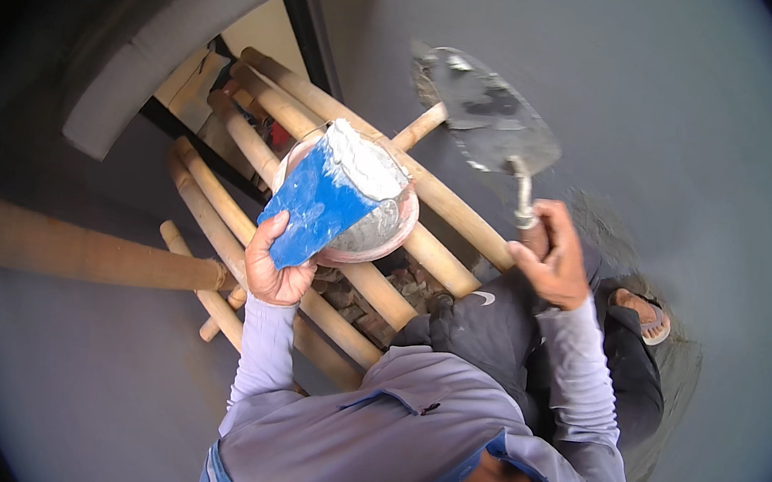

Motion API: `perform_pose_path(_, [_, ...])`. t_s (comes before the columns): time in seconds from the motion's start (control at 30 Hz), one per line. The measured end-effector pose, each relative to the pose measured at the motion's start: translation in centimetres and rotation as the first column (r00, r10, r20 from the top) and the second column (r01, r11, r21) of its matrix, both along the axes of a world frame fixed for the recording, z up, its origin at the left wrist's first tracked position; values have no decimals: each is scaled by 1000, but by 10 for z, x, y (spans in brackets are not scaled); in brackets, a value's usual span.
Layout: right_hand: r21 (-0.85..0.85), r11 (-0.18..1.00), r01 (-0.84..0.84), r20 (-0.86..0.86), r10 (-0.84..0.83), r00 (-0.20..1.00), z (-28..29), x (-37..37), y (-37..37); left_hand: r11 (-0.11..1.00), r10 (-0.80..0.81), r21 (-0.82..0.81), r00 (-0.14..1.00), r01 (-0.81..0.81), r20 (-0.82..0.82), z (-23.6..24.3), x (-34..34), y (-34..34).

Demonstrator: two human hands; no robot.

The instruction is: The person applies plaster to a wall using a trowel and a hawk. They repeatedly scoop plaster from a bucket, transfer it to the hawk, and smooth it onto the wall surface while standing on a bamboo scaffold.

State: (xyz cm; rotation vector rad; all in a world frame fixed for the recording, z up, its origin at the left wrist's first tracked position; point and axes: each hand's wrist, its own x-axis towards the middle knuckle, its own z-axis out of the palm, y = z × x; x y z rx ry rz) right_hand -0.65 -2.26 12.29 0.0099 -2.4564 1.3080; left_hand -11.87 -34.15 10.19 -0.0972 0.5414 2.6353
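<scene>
My left hand (277, 270) is closed around the narrow end of a blue putty spreader (322, 204). White paste (363, 163) coats the spreader's wide far edge. Directly beneath it is a pinkish bucket (407, 240) with grey mix inside, partly hidden by the spreader. Out to the right, my right hand (556, 256) grips the handle of a pointed trowel (502, 121). The trowel's metal blade is smeared with grey and white and lies over the grey wall; whether it touches the wall I cannot tell.
Under the bucket runs a platform of several bamboo poles (460, 211), with gaps showing rubble (409, 286) below. A thick bamboo pole (85, 242) comes in from the left. Rough grey patches (608, 229) mark the wall near my right hand. A sandalled foot (646, 315) is at the right.
</scene>
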Motion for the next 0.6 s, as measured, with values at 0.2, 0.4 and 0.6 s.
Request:
perform_pose_path(0.2, [56, 998, 8, -237, 6, 972, -42, -14, -50, 999, -10, -36, 998, 12, 58, -1, 7, 15])
perform_pose_path(0.4, [111, 993, 40, -263, -10, 965, -60, -10, -58, 998, -70, -6, 997, 70, 29, -4, 5, 14])
perform_pose_path(0.6, [157, 980, 120, -297, -70, 952, -68, 4, -47, 1000, -1, -30, 999, 2, 47, -6, 8, 15])
